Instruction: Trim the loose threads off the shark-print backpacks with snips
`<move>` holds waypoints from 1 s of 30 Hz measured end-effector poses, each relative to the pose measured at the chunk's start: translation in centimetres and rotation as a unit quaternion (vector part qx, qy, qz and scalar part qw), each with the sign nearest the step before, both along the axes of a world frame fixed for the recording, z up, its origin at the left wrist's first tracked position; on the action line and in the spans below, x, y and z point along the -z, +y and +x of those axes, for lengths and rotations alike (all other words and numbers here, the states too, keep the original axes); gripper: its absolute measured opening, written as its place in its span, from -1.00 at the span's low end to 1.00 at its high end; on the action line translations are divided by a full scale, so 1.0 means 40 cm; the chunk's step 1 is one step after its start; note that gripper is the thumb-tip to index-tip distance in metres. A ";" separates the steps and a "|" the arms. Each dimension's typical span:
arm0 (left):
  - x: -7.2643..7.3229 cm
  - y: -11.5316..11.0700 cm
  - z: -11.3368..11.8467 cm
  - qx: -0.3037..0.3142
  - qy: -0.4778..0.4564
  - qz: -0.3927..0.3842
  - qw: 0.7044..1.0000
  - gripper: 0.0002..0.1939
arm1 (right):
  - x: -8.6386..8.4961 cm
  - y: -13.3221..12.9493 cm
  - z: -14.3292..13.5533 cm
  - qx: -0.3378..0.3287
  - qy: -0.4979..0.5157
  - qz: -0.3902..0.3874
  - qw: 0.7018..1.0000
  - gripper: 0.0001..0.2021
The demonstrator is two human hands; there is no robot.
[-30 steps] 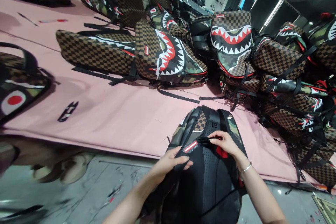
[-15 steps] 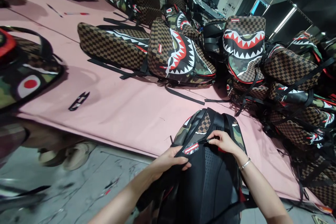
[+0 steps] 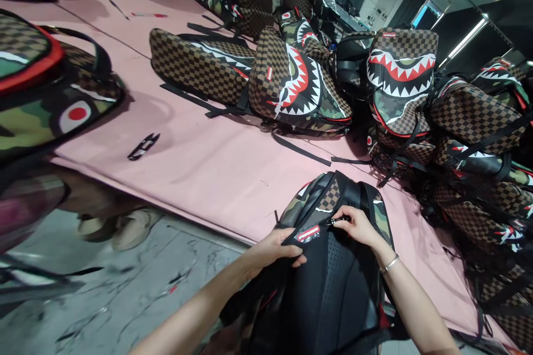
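Observation:
A black backpack [image 3: 308,288] with camouflage and checkered panels lies back side up in front of me, leaning over the table's front edge. My left hand [image 3: 277,249] grips its shoulder strap [image 3: 291,236], thumb on top, beside a red label [image 3: 308,234] under clear film. In my right hand [image 3: 353,224] is a small dark pointed tool that looks like thread snips [image 3: 342,219]. Its tip points left, close to the strap just above the label. The fingers partly cover the tool.
Shark-mouth backpacks [image 3: 295,83] lie across the pink table [image 3: 200,161], with a pile of them [image 3: 478,116] at the right. A black snips-like tool [image 3: 144,147] and a red pen [image 3: 149,15] lie on the table. Another backpack [image 3: 54,105] and a person's shoes [image 3: 135,227] are at the left.
The view has shifted slightly, so the table and bags appear farther right. Both hands keep their hold on the strap and the snips, with little movement.

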State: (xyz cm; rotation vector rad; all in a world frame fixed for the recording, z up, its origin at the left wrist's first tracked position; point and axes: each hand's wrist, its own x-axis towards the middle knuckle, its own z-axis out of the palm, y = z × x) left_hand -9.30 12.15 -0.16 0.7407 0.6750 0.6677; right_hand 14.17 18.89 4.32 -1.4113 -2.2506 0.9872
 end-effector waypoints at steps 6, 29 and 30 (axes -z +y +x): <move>0.006 -0.001 0.002 0.005 0.010 0.012 1.000 -0.83 | -0.016 0.004 -0.005 -0.025 -0.003 -0.016 1.000 -0.92; -0.005 -0.003 0.008 -0.006 0.023 0.014 1.000 -0.81 | -0.029 -0.001 -0.026 -0.045 -0.037 -0.003 0.998 -0.94; -0.006 -0.003 0.008 -0.006 0.025 0.014 1.000 -0.82 | -0.027 -0.002 -0.030 -0.046 -0.037 -0.007 0.998 -0.93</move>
